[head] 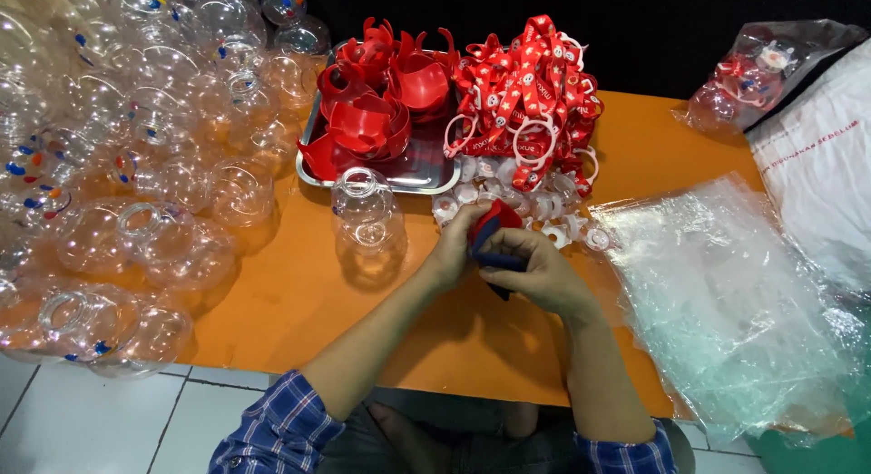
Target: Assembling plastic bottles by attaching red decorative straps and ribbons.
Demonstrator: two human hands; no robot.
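Both hands meet over the orange table (299,302): the left hand (454,247) and right hand (535,273) are closed together around a red-and-blue piece (493,231) (its shape mostly hidden), just beside a clear plastic bottle (365,215), near the steel tray (426,170) of red parts.

One camera, worn on the person's head, looked steeply down from close above the near edge of the orange table (299,302). It faced the far edge, where a dark wall rose. The forearms entered from the bottom, and white floor tiles showed bottom left.
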